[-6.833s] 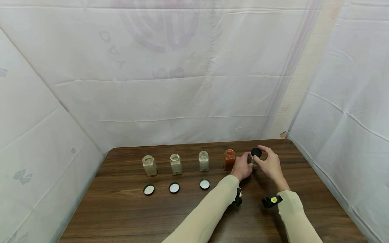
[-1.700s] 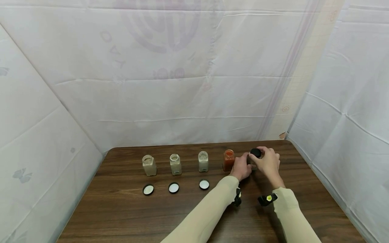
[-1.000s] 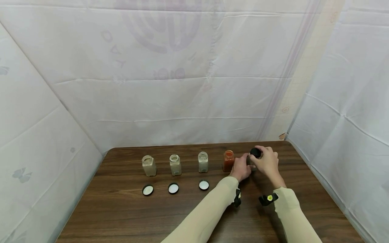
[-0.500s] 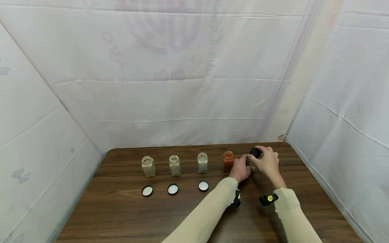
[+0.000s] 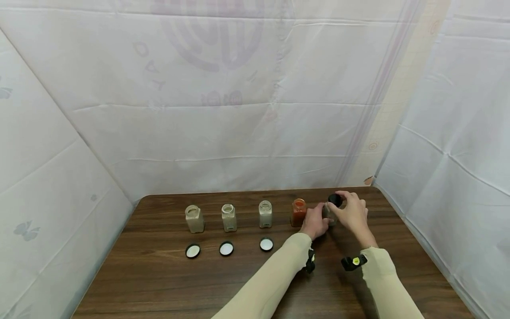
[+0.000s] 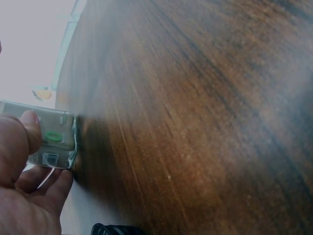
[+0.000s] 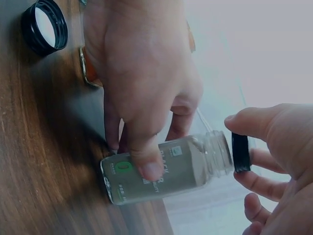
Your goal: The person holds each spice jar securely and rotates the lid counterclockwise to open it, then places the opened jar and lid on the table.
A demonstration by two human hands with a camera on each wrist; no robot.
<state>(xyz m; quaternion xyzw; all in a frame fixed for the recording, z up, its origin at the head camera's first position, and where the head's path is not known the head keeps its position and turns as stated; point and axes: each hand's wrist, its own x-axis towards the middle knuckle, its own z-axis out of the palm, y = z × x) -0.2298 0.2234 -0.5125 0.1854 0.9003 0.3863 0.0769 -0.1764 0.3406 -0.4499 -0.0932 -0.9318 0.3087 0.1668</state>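
Note:
At the right end of a row of jars, my left hand (image 5: 315, 223) grips a square glass spice jar (image 7: 188, 169) low on its body. Greyish-brown powder and white lettering show in the right wrist view. The jar's base rests on the table. Between thumb and fingers, my right hand (image 5: 352, 215) pinches a black screw lid (image 7: 240, 152) by its rim. A narrow gap separates the lid from the jar's bare threaded neck. Just left of my left hand stands a lidless jar of orange-red powder (image 5: 298, 216); its lower right is partly hidden by that hand.
Three lidless jars of pale contents, a left one (image 5: 195, 220), a middle one (image 5: 229, 221) and a right one (image 5: 265, 218), stand further left. Before them lie upturned black lids (image 5: 193, 251). Another upturned lid (image 7: 44, 29) shows in the right wrist view. White sheeting (image 5: 239, 173) hangs behind the table.
Both hands have stayed at the same jar, with the right fingers shifting around the lid. Since half a second ago the right hand has moved slightly rightward with the lid. The other jars stand still.

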